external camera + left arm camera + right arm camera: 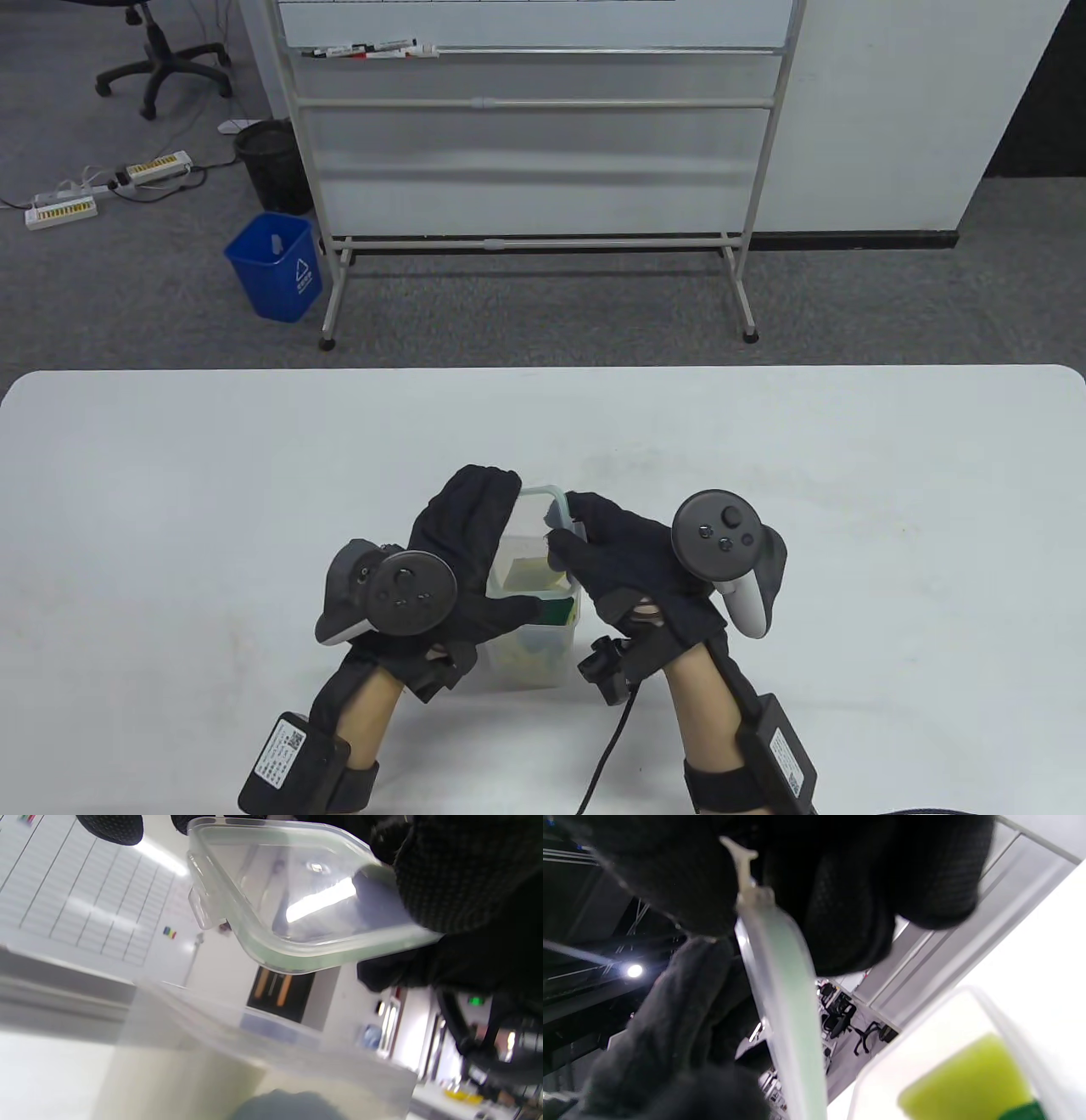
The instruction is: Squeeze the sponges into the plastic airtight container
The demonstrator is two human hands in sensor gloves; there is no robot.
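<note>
The box [533, 654] stands on the white desk [170, 509] between the two hands, near the front edge. It is clear plastic, open at the top, and yellow and green sponges [530, 577] lie inside it.

The lid [543, 505] is above the box, tilted, and both hands hold it. The left hand [462, 552] lies along the left side of the lid and the box; its fingers [475, 501] reach over the far left corner and the thumb points to the right across the front of the box. The right hand [615, 564] pinches the right edge of the lid. In the right wrist view this grip is clamped on the lid [780, 984] edge, with the thumb on one side and the fingers on the other, and the pale green seal strip shows along the rim. Below this grip, in the same view, a yellow-green sponge [963, 1086] lies in the box.

In the left wrist view the lid [297, 899] is above the box [254, 1052], apart from its rim, and a locking tab hangs at its left edge.

The wrist units have white labels, but the writing is too small to read. No brand shows on the box or lid.
</note>
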